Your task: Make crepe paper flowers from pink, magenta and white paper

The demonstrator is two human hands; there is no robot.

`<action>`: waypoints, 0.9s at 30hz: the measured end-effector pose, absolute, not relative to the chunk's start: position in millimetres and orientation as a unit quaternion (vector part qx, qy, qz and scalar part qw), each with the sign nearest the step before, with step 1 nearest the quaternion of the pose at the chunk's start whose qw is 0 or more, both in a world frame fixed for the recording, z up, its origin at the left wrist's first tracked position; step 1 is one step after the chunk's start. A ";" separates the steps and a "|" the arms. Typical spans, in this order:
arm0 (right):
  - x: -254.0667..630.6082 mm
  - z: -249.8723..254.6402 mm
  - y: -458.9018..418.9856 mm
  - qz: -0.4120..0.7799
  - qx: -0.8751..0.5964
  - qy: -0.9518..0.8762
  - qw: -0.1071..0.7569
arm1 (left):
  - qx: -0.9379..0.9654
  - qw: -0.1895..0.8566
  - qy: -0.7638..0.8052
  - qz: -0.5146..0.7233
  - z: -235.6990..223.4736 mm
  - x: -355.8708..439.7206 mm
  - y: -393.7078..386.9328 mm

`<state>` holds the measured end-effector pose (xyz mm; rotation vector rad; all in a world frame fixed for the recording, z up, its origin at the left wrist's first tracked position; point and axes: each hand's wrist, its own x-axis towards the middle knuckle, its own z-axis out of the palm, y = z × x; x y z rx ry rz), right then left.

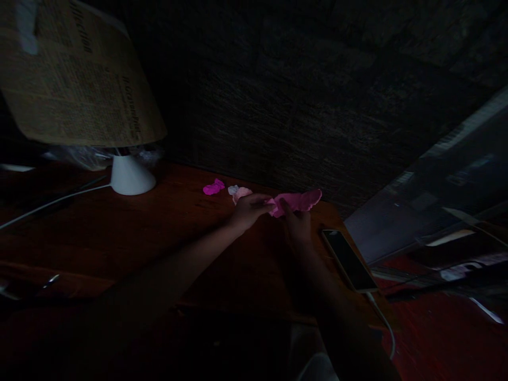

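Observation:
A soft pink piece, like crepe paper or thin cloth [300, 200], is held up between my two hands over the far part of the wooden table. My left hand [249, 210] pinches its left end between thumb and fingers. Gripping its lower middle, my right hand [297, 222] has the thumb on the near face; the other fingers are partly hidden behind it. Just beyond my left hand lie a pale pink crumpled piece [241, 194] and a small whitish one [233, 189]. Farther left sits a bright magenta crumpled piece [214, 187].
A lamp with a white cone base [132, 175] and a newsprint-patterned shade [85, 79] stands at the left, its white cable running left. A phone [350, 260] with a plugged-in white cable [384, 320] lies by the table's right edge. A dark wall [278, 106] rises behind.

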<state>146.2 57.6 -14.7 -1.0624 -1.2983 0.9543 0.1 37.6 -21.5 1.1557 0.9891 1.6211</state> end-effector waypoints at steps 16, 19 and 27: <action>153.9 -9.8 53.1 0.230 -0.341 -0.728 0.548 | 0.501 0.466 0.328 0.651 -25.6 -1.2 38.3; 153.8 -10.5 54.5 0.179 -0.329 -0.760 0.531 | 0.478 0.475 0.327 0.662 -23.7 -1.6 38.6; 150.0 -10.5 50.5 0.135 -0.292 -0.806 0.497 | 0.465 0.420 0.376 0.683 -14.6 -2.1 35.6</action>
